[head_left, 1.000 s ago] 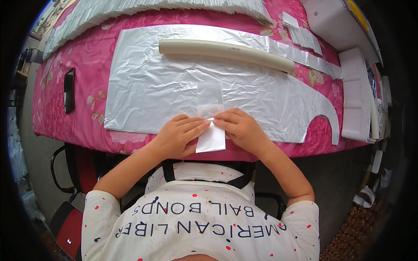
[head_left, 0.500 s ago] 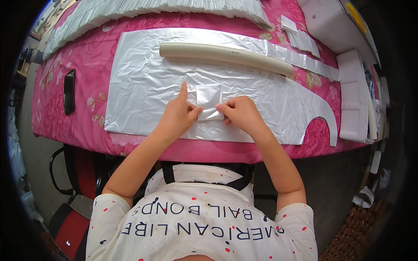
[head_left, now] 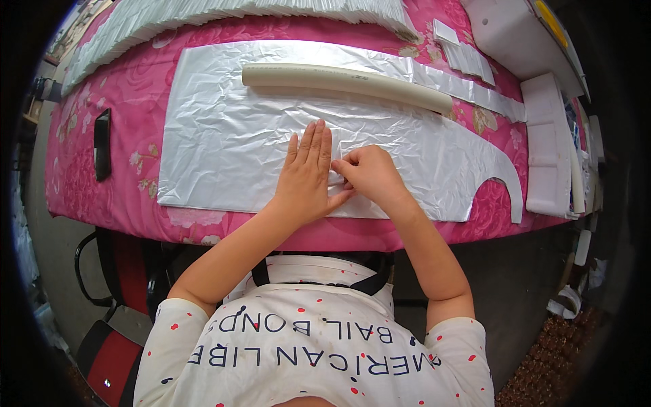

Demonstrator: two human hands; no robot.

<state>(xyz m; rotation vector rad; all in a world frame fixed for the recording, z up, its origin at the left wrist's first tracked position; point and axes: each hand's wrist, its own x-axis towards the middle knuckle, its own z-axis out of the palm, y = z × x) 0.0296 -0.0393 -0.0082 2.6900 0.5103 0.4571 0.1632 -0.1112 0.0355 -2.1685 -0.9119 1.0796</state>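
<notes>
A small folded square of thin white plastic (head_left: 337, 148) lies in front of me, mostly hidden by my hands. My left hand (head_left: 305, 178) rests flat over it, fingers stretched away from me and thumb pointing right. At its right edge, the thumb and index finger of my right hand (head_left: 374, 178) pinch the plastic. Beneath both hands spreads a shiny, wrinkled white plastic apron (head_left: 217, 136), with a curved cutout and strap-like ends at the right. Across its far part lies a long beige plastic tube (head_left: 346, 85).
A pink flowered cloth (head_left: 139, 81) covers the table. Long rows of folded white packets (head_left: 237, 9) line the far edge, and a few more packets (head_left: 468, 62) lie at far right. A black phone (head_left: 102, 146) is at left, a white foam box (head_left: 548, 146) at right.
My left hand has gone from pinching the folded square's left edge to lying flat across it. My right hand stays at the right edge, slightly farther left in view.
</notes>
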